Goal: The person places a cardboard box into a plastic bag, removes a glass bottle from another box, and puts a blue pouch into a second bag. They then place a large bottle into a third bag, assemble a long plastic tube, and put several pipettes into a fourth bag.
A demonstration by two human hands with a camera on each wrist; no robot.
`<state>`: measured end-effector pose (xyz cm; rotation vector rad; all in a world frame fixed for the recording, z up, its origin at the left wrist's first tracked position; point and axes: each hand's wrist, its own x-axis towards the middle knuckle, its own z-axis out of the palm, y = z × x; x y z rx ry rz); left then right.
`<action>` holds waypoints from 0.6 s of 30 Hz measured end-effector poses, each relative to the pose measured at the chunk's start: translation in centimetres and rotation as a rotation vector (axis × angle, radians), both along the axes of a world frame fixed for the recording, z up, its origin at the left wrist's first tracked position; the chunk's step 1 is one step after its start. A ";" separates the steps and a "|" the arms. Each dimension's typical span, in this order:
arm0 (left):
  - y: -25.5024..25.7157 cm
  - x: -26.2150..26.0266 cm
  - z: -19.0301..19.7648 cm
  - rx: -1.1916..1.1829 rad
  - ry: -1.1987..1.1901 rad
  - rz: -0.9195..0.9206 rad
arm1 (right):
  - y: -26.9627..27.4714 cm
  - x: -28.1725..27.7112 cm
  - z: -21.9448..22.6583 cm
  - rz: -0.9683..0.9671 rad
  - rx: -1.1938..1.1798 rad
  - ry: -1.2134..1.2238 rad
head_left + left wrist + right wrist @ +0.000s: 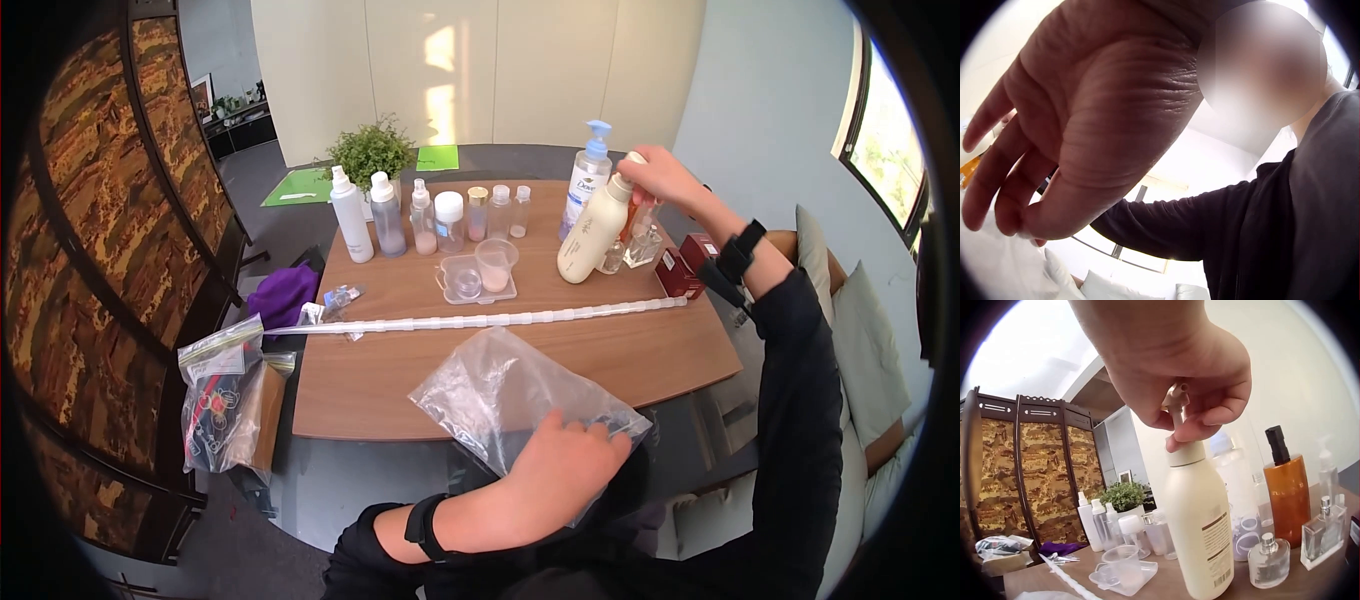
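The right hand (pixel 655 175) grasps a cream bottle (pixel 594 238) by its pump (pixel 1177 399), fingers curled around the top, so the bottle leans over the right part of the table (pixel 680 345). Whether its base touches the wood is hard to tell. The left hand (pixel 560 465) grips a clear plastic bag (pixel 490 375) that lies partly over the near edge of the table.

Close around the cream bottle stand a blue-topped lotion bottle (pixel 585 185), an orange bottle (pixel 1288 500) with a black pump, and two glass perfume bottles (pixel 1269 565) — small red boxes (pixel 680 272) sit just to their right. A long white strip (pixel 480 321) crosses the table — beyond it lie a plastic case (pixel 508 294) and a row of small bottles (pixel 422 225), with a leafy plant (pixel 370 150) behind.
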<state>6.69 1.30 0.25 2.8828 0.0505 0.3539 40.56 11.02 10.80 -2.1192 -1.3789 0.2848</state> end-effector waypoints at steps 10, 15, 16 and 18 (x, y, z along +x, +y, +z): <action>2.6 -0.9 1.5 -0.121 0.006 0.024 | 10.2 -1.0 0.9 0.032 0.005 -0.354; 3.4 -1.4 2.2 -0.154 0.022 0.033 | 12.4 -0.5 0.9 -0.013 -0.030 -0.349; 3.5 -1.4 2.2 -0.169 0.010 0.033 | 12.9 -0.1 0.7 -0.012 -0.016 -0.336; 3.6 -1.4 2.3 -0.161 0.022 0.043 | 13.5 0.4 0.6 -0.012 -0.010 -0.314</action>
